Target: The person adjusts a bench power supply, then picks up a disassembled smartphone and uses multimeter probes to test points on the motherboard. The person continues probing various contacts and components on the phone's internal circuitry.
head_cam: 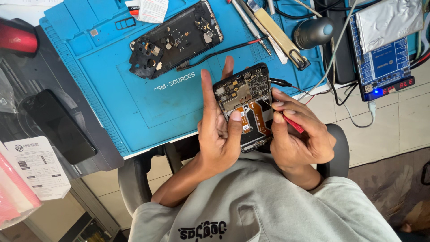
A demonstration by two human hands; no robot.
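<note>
- Left hand point(219, 134): grip clamped on opened phone point(245, 105), held above the worktop edge point(148, 145).
- Right hand point(298, 136): fingers closed on red-handled probe point(293, 123), tip touching the phone's board.
- Blue mat point(134, 94): carries black back frame point(174, 39).

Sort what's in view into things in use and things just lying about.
In use: opened phone held in left hand; red-handled probe in right hand, tip on the board.

Lying about: black phone frame, blue mat, dark phone, tweezers, paper slip.
</note>
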